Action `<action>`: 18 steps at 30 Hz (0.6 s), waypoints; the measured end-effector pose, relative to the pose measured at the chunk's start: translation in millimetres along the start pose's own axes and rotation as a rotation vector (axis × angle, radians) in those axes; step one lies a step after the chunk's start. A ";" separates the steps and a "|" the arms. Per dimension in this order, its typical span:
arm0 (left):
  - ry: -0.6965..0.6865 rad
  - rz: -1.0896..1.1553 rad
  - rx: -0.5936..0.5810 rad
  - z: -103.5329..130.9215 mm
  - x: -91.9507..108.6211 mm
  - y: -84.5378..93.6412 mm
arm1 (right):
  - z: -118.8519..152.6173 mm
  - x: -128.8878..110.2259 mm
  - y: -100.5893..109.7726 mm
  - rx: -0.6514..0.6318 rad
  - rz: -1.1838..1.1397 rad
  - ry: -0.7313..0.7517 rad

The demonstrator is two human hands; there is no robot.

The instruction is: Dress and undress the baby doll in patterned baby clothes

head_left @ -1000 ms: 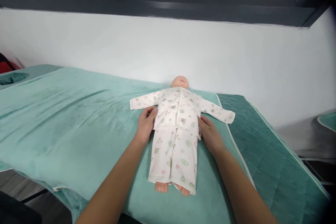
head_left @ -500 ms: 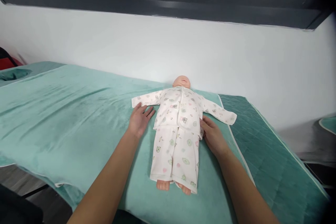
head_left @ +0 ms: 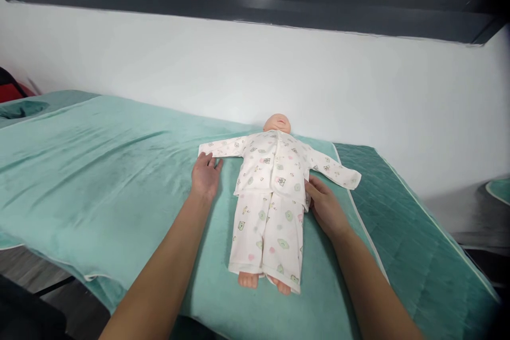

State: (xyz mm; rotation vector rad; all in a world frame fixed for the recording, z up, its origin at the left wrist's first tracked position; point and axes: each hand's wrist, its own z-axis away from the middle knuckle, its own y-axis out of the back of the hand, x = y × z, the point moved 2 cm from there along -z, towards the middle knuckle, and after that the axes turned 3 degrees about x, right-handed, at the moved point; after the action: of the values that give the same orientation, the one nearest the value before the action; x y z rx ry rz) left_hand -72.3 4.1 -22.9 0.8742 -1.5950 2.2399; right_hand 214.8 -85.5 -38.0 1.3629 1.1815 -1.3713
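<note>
A baby doll [head_left: 277,123] lies on its back, dressed in white printed pajamas. The pajama top [head_left: 261,164] has both sleeves spread out to the sides, and the pants [head_left: 266,239] reach down to the bare feet [head_left: 248,279]. My left hand [head_left: 205,176] touches the lower edge of the left-side sleeve [head_left: 223,147] near its cuff, fingers slightly bent and apart. At the right side of the top, its hem is pinched in my right hand [head_left: 324,204]; some of those fingertips are hidden by the cloth.
Under the doll is a light green blanket [head_left: 119,180] with soft folds. A darker quilted green cover [head_left: 398,218] lies at the right. Behind stands a white wall [head_left: 159,64] below a dark window frame [head_left: 279,5]. A dark object [head_left: 27,308] is at the lower left.
My left hand has shifted slightly left and up, its fingers drawn closer together. The sleeve beside it now lies a little higher and straighter. My right hand stays at the top's hem.
</note>
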 end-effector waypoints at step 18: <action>-0.062 0.007 0.009 3.0 0.9 12.0 | -16.2 3.8 40.8 0.639 -0.530 -0.076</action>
State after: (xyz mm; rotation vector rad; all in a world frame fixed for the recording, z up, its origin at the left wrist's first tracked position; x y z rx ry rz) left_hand -78.3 -3.2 -30.9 0.9513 -1.6181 2.2475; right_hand 257.8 -77.4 -43.3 1.4463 1.1459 -2.3033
